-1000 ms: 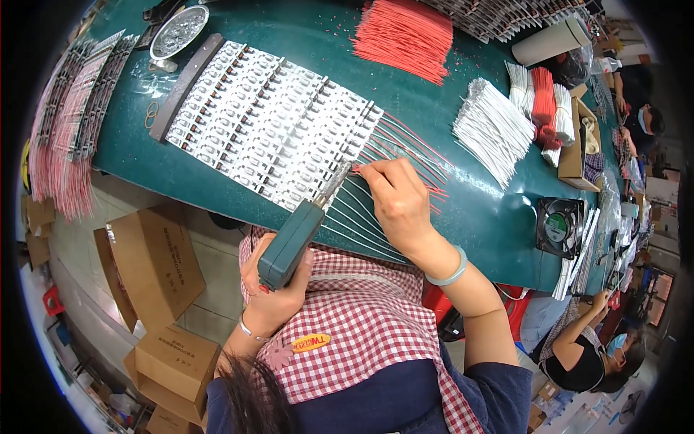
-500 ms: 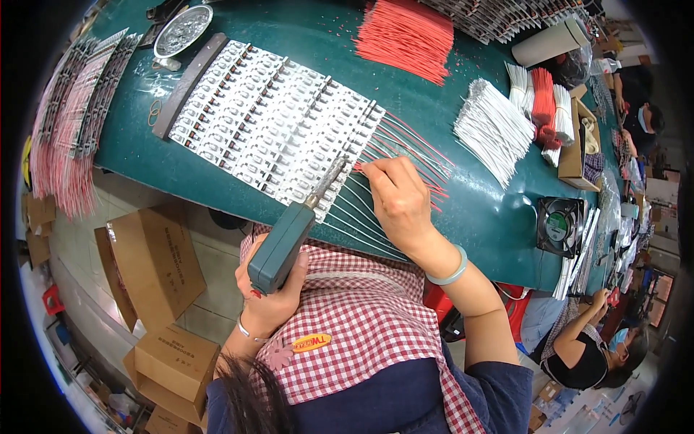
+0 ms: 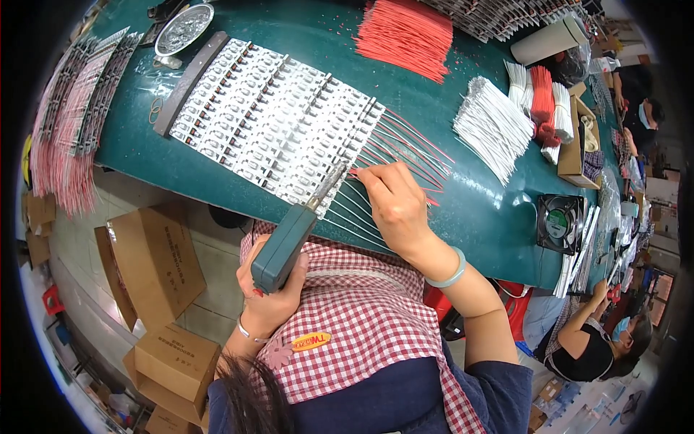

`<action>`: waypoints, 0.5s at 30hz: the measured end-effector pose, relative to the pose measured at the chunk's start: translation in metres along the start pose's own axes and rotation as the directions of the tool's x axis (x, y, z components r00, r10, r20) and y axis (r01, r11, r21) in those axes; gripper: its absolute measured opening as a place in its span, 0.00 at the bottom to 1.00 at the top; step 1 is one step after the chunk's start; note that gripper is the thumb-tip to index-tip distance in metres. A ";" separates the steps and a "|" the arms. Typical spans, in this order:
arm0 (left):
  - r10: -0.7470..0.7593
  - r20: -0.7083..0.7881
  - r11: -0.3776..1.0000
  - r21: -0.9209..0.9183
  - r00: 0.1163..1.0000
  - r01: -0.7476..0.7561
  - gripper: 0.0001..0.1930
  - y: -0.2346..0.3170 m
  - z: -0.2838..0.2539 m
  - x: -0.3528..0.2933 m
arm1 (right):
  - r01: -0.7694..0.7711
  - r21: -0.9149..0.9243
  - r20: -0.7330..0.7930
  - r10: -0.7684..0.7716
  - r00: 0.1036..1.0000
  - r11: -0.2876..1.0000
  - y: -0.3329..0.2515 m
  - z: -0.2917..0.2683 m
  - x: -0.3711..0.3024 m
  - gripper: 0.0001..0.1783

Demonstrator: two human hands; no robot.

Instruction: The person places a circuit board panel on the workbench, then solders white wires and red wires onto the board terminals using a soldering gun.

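Holding a green gun-style tool [image 3: 283, 247] in the left hand [image 3: 273, 289], fingers wrapped around its body, metal nose angled up and away from the person. Tip sits over the right edge of the white board panel [image 3: 275, 119], just beside the right fingertips; can't tell whether it touches a pad. Right hand [image 3: 397, 210]: thumb and index pinched together on a red wire [image 3: 353, 172] at that same edge.

Panel lies flat on the green tabletop [image 3: 477, 239], near edge close to the apron [image 3: 361, 318], far-left end against a dark bar [image 3: 191, 83]. Red and white wires fan out from its right side, some passing under the right hand.

Also on the tabletop: red wire pile [image 3: 405, 40] beyond the panel, white wire pile [image 3: 493, 129] to its right, black fan [image 3: 559, 226] near the right end, wired strips [image 3: 79, 119] stacked far left.
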State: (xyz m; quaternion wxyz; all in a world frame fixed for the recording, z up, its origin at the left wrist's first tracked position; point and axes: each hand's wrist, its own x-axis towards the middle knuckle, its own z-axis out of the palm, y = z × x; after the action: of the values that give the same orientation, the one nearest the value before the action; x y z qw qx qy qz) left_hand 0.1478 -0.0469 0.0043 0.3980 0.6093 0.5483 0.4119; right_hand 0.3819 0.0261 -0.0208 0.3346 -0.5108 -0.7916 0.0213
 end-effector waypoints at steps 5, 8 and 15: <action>-0.006 0.012 1.000 0.017 1.000 0.006 0.10 0.002 0.002 0.001 | -0.001 -0.005 0.002 0.001 1.000 1.000 0.000 0.000 0.000 0.14; 0.017 0.021 0.999 0.038 1.000 -0.018 0.10 0.002 0.003 0.002 | 0.018 -0.024 0.020 -0.017 1.000 1.000 0.001 0.000 0.000 0.15; 0.010 0.028 1.000 0.023 1.000 -0.011 0.08 0.002 0.001 0.001 | 0.031 -0.046 0.039 -0.029 0.999 0.998 0.001 0.000 0.000 0.16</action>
State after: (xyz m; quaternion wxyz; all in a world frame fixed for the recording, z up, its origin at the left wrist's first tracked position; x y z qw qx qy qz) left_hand 0.1496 -0.0461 0.0054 0.3964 0.6222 0.5444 0.3992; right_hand 0.3832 0.0265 -0.0215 0.3078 -0.5060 -0.8057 0.0074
